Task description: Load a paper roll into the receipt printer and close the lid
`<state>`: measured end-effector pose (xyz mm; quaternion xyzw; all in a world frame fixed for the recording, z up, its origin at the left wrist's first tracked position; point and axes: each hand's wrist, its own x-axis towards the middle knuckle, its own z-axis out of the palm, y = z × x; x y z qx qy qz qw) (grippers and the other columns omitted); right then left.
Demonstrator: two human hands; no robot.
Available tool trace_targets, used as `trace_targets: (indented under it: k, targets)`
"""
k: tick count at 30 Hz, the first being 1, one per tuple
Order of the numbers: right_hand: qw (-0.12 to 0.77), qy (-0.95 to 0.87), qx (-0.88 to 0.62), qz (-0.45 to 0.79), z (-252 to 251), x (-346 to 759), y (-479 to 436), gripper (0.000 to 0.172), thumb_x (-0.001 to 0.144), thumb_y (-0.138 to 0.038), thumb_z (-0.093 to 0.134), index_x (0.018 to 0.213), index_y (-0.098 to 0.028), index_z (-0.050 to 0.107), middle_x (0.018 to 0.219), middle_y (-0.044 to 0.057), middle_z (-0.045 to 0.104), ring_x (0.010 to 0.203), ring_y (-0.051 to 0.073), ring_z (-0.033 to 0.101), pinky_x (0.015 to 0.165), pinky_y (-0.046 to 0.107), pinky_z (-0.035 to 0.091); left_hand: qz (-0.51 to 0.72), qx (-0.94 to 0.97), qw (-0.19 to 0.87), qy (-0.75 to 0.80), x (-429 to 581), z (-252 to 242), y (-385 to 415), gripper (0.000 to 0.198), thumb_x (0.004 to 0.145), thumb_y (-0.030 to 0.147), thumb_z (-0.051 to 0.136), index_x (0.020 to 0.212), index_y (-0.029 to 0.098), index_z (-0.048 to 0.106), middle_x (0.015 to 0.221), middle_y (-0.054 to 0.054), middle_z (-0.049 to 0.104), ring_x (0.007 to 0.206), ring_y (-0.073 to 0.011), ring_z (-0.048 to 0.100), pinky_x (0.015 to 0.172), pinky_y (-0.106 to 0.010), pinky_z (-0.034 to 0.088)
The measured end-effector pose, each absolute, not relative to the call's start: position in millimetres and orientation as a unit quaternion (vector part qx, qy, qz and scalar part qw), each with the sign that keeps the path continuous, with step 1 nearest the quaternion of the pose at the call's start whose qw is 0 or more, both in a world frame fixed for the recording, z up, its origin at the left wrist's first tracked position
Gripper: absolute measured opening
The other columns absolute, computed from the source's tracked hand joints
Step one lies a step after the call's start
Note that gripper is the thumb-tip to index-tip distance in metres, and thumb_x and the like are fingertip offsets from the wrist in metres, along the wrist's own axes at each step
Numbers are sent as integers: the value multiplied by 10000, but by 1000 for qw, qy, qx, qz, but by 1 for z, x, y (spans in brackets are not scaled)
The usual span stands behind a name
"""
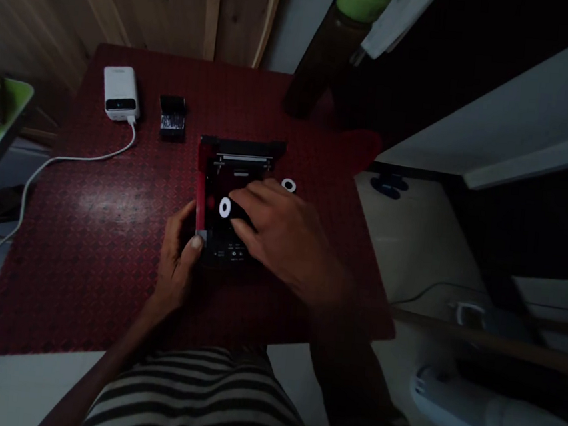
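Left hand [176, 256] on black device [239, 162], right hand [282, 229] on white-ended roll [225, 208] inside.

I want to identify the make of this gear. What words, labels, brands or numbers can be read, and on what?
No text is legible in this dim view.
white power bank: faint mark near its top, dark display, too blurred.
black-and-red device: pale marks on front buttons, too small.
small black item: pale pattern, unreadable.

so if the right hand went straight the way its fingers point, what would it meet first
The white ring inside the open black device, just ahead of the right hand; depth is unclear.
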<state>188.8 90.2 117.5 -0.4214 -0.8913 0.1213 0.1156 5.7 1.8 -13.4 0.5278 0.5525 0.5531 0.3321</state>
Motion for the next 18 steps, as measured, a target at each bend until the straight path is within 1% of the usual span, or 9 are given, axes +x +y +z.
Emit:
trace_targets:
  k: [3,4,6,9,11,13,15,18]
  targets:
    - [300,-839,-424,163,111,229,73,235,1043,-157,762,1251,-252,818,1191,55,874,1089,267,807,1025,452,646,544,520,345,561,5,-10,1,649,1147,675,549,1656,281,629,1624,-149,669,1509,-371,620,1284,-579,475]
    - [346,-809,-440,179,106,243,67,261,1021,-180,797,1259,-286,821,1187,32,879,1078,264,816,1018,459,656,539,517,350,566,4,-9,1,659,1140,687,552,1654,281,632,1624,-150,667,1509,-376,619,1279,-580,479]
    - [401,-740,-495,216,94,267,55,289,973,-218,847,1242,-324,832,1192,11,887,1095,272,831,1027,485,664,534,511,350,575,4,-8,1,673,1124,718,561,1631,285,655,1617,-145,670,1502,-380,624,1270,-575,490]
    - [427,-647,-559,295,66,289,41,293,938,-275,853,1229,-303,834,1227,34,892,1144,283,840,1041,497,669,548,497,340,581,5,-8,3,694,1090,763,589,1585,287,691,1594,-133,689,1484,-376,634,1265,-559,497]
    - [424,-615,-574,336,44,293,35,297,926,-294,836,1223,-277,829,1213,52,893,1117,277,845,1002,472,678,553,489,342,581,6,-10,4,717,1075,784,598,1581,284,692,1587,-131,695,1483,-378,637,1271,-556,492]
    - [422,-598,-584,352,22,293,33,293,920,-306,815,1209,-263,827,1163,56,893,1050,266,845,944,443,679,550,487,350,581,5,-13,5,740,1072,796,594,1595,279,679,1604,-136,683,1508,-388,622,1291,-567,474]
    - [415,-597,-587,357,5,292,32,302,912,-306,795,1208,-254,828,1136,58,893,1003,258,839,916,427,674,549,487,351,582,4,-15,5,756,1071,805,587,1605,277,665,1623,-141,668,1540,-401,599,1306,-580,464]
    - [392,-623,-574,359,-14,289,33,339,895,-284,773,1226,-251,835,1155,66,897,1007,257,835,951,439,670,547,496,345,580,2,-19,6,765,1074,819,565,1602,273,658,1623,-147,664,1562,-409,586,1293,-584,489]
